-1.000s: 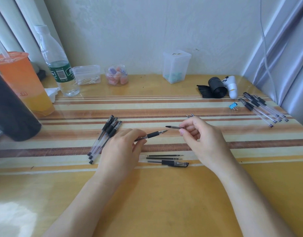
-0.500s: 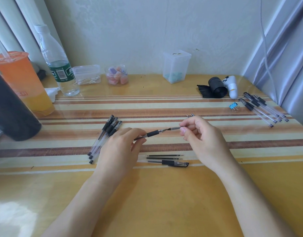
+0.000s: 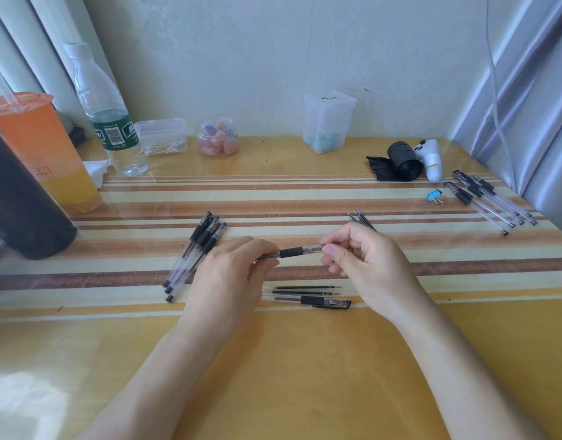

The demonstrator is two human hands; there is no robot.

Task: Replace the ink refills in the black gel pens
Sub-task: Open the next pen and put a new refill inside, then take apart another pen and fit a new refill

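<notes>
A capped gel pen (image 3: pixel 308 302) and two loose refills (image 3: pixel 306 290) are seen lying nearest on the striped table (image 3: pixel 305 376); just beyond, a pen barrel (image 3: pixel 292 251) is held above the table, its rear pinched by the left hand (image 3: pixel 229 274) and its tip end closed on by the right hand (image 3: pixel 365 265); a pen cluster (image 3: pixel 194 252) lies left; more refills (image 3: pixel 362 220) are glimpsed behind the right hand; further pens (image 3: pixel 489 198) are laid far right.
</notes>
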